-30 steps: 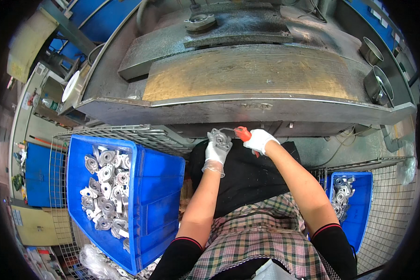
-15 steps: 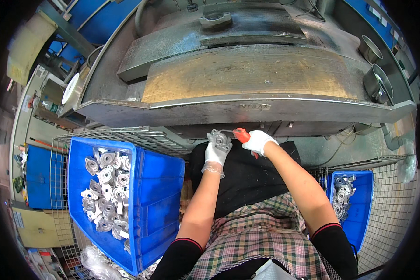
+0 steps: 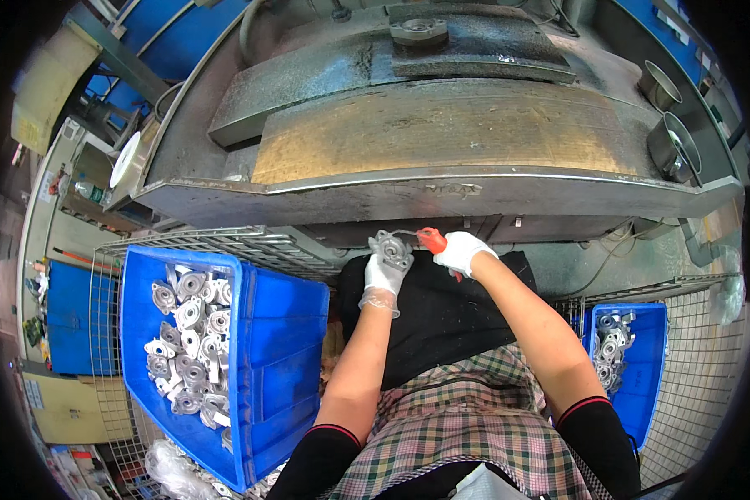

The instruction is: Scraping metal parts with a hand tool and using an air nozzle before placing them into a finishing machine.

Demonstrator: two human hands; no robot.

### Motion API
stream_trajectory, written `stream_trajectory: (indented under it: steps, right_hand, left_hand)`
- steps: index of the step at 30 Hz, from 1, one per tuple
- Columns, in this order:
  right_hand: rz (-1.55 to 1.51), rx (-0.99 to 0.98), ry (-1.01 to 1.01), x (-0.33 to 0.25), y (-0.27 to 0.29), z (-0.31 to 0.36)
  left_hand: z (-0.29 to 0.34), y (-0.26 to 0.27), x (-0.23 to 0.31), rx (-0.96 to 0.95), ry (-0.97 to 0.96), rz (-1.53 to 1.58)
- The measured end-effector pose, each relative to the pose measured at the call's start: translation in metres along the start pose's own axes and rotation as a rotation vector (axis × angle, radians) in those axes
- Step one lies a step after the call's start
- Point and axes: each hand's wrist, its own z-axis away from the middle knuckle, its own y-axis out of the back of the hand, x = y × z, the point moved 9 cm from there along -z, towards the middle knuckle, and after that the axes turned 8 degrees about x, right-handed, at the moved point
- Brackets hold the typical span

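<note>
My gloved left hand (image 3: 383, 277) is closed around a grey cast metal flange part (image 3: 390, 248) with a round bore and lobed ends, held up in front of the machine. In my gloved right hand (image 3: 465, 252) is a red air blow gun (image 3: 431, 240), whose thin metal nozzle reaches left to the upper edge of the part. Whether the nozzle touches the part cannot be made out. Both hands are above the black cloth over my lap.
A blue bin (image 3: 283, 358) of cast parts stands at my left in a wire cage; a smaller blue bin (image 3: 642, 375) with parts is at my right. The machine's metal front edge (image 3: 442, 196) runs ahead, with a wooden board (image 3: 442, 133) and a plate (image 3: 483, 58) carrying a round part (image 3: 418, 32) behind it.
On the machine, the plate and its round part have shifted to the right. My hands, the flange part and the air blow gun stay almost in place.
</note>
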Motion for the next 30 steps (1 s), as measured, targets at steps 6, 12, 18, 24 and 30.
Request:
stream_trajectory:
  steps: [6, 12, 18, 24, 30]
  right_hand:
    - [-0.008, 0.001, 0.007, 0.000, 0.003, 0.017]
    - [0.175, -0.029, 0.095, -0.013, 0.003, 0.065]
    - [0.210, 0.047, 0.046, 0.009, 0.013, 0.076]
    - [0.259, 0.098, 0.055, 0.005, 0.009, 0.069]
    - [0.220, 0.103, 0.036, 0.014, 0.007, 0.072]
  left_hand:
    - [-0.005, 0.000, -0.001, -0.102, 0.054, 0.036]
    - [-0.005, 0.014, 0.009, 0.038, -0.008, 0.104]
    - [0.002, -0.011, -0.007, -0.003, 0.029, 0.108]
    - [-0.020, 0.011, 0.011, -0.258, 0.034, 0.201]
    - [-0.006, -0.002, 0.008, -0.228, 0.023, 0.104]
